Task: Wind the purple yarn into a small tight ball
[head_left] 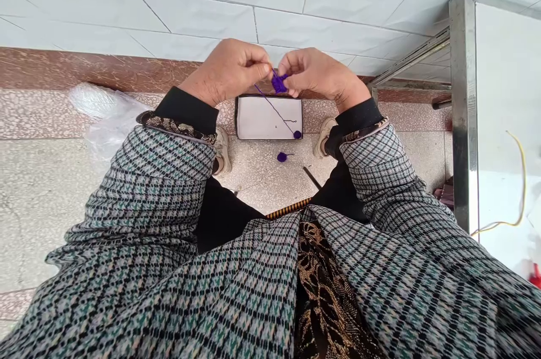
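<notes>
In the head view, at twelve o'clock, the purple piece (279,84) is clamped by the right hand (316,71); yarn (274,73) is pinched by the left hand (232,70), apparently for tension. At the white box's (256,118) four o'clock, a ball (297,134) is rested, perhaps for easy unwinding.

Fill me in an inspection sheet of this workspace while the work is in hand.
Surface: white, dark-edged box on speckled floor
Job's things: small purple piece; purple yarn trailing to ball on box
Clutter: second purple ball, dark rod, clear plastic
Grippers: left hand pinches yarn; right hand pinches purple piece
Cables: yellow cable, far right
Surroundings: tiled wall, metal frame
</notes>
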A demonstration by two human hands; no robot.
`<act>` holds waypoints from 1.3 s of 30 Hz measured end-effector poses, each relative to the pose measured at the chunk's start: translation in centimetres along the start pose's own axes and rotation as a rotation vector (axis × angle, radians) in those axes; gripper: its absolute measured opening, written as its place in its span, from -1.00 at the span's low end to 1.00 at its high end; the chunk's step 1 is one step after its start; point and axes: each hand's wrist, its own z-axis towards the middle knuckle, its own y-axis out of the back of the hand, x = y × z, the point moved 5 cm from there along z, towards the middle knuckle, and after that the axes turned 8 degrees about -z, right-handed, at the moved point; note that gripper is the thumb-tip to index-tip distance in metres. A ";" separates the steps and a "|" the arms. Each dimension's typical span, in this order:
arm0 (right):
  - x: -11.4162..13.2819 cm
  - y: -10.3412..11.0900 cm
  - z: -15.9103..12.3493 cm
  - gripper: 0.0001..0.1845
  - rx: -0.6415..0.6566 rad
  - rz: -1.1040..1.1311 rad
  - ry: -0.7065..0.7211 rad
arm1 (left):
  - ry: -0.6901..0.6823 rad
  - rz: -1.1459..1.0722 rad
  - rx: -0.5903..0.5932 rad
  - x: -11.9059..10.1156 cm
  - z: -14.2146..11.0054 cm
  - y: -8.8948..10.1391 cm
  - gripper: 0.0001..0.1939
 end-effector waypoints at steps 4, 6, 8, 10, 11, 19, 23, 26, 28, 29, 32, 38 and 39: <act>0.9 0.1 -0.7 -0.65 -0.005 0.205 0.030 | 0.096 0.067 -0.020 0.8 0.4 -0.3 -0.82; 1.2 0.3 -0.5 -0.63 -0.052 0.268 0.087 | 0.091 0.058 0.060 0.5 0.4 -1.4 -0.81; 1.2 0.5 -0.1 -0.62 -0.119 0.298 0.128 | 0.034 0.048 0.155 -0.1 0.3 -2.6 -0.79; 0.9 0.8 0.3 -0.59 -0.201 0.260 0.123 | -0.034 0.044 0.225 -0.6 0.1 -3.4 -0.77; 0.6 0.9 0.5 -0.57 -0.236 0.225 0.110 | -0.062 0.038 0.237 -0.8 0.0 -3.6 -0.77; -1.4 0.0 0.7 -0.73 0.031 0.009 0.008 | -0.045 0.028 -0.073 0.8 0.3 -0.5 -0.75; -0.2 0.0 -0.1 -0.72 0.009 0.287 0.035 | -0.031 -0.062 -0.096 0.9 0.8 -1.0 -0.75; 0.6 0.2 0.1 -0.65 -0.114 0.419 0.088 | -0.040 -0.082 -0.140 0.5 0.9 -1.9 -0.77; 0.7 0.3 0.6 -0.64 -0.224 0.479 0.111 | -0.021 -0.015 -0.172 0.5 0.9 -2.4 -0.79; 0.7 0.3 0.8 -0.62 -0.275 0.490 0.115 | -0.006 0.026 -0.183 0.6 0.8 -2.6 -0.81; 0.5 0.1 1.3 -0.56 -0.380 0.451 0.116 | 0.012 0.097 -0.199 1.0 0.7 -2.9 -0.88; 0.2 -0.4 1.3 -0.62 -0.498 0.478 0.089 | -0.038 0.019 -0.284 1.3 0.7 -3.1 -0.73; 0.2 -0.5 1.3 -0.61 -0.517 0.465 0.092 | -0.039 -0.014 -0.301 1.4 0.8 -3.1 -0.68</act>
